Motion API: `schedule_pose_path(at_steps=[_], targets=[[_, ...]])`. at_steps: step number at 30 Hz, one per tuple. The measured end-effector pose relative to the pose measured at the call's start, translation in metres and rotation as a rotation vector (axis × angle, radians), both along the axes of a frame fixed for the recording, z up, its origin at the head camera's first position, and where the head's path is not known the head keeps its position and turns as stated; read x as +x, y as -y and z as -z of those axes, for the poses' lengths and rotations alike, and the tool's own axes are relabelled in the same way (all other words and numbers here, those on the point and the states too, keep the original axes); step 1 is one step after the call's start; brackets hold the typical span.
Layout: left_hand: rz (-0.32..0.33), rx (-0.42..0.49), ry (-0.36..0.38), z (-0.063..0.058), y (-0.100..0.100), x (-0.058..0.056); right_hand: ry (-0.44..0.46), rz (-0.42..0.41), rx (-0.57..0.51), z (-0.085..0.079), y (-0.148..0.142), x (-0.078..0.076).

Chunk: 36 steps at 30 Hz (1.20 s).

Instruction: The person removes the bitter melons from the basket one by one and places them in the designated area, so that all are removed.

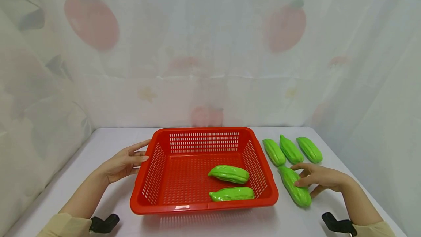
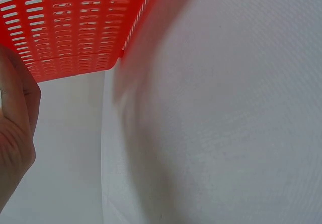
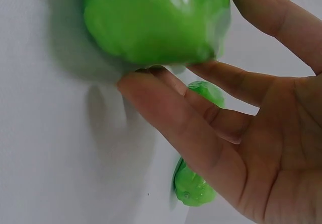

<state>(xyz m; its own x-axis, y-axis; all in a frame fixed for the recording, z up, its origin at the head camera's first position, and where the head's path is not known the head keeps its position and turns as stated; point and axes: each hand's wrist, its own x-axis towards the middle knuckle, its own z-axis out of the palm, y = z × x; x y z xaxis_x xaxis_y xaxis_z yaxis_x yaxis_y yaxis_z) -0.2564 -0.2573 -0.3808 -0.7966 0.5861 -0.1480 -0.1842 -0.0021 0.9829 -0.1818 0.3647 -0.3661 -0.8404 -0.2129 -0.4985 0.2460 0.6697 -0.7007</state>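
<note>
A red plastic basket (image 1: pixel 177 208) with slotted walls stands in the middle of the table. Two green bitter melons lie on its floor towards the right, one behind (image 1: pixel 229 174) and one near the front wall (image 1: pixel 232 194). My left hand (image 1: pixel 123 163) touches the basket's left rim from outside with extended fingers; their tips are partly hidden in the left wrist view. To the right of the basket, my right hand (image 1: pixel 323 177) holds another bitter melon (image 1: pixel 298 193) with thumb and fingers curved about its right side. The right wrist view shows that melon's rounded end (image 3: pixel 156 22) close up.
Three more bitter melons lie behind the right hand: a left one (image 1: pixel 274 152), a middle one (image 1: pixel 291 149) and a right one (image 1: pixel 309 150). The white table (image 1: pixel 108 138) meets pale printed curtains (image 1: pixel 207 94) at the back and along both sides.
</note>
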Motion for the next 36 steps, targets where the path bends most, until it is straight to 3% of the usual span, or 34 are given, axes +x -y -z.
schedule_pose_path(at_steps=[6,17,36], targets=[[0.002,-0.001,-0.006,0.0,0.0,0.0,-0.002,-0.039,-0.045,-0.001,-0.003,-0.001],[-0.001,-0.003,-0.006,0.0,0.0,0.0,-0.024,-0.043,-0.009,-0.007,-0.003,-0.001],[0.008,0.006,-0.008,-0.001,0.0,0.002,-0.208,-0.105,0.05,-0.045,0.023,-0.008]])
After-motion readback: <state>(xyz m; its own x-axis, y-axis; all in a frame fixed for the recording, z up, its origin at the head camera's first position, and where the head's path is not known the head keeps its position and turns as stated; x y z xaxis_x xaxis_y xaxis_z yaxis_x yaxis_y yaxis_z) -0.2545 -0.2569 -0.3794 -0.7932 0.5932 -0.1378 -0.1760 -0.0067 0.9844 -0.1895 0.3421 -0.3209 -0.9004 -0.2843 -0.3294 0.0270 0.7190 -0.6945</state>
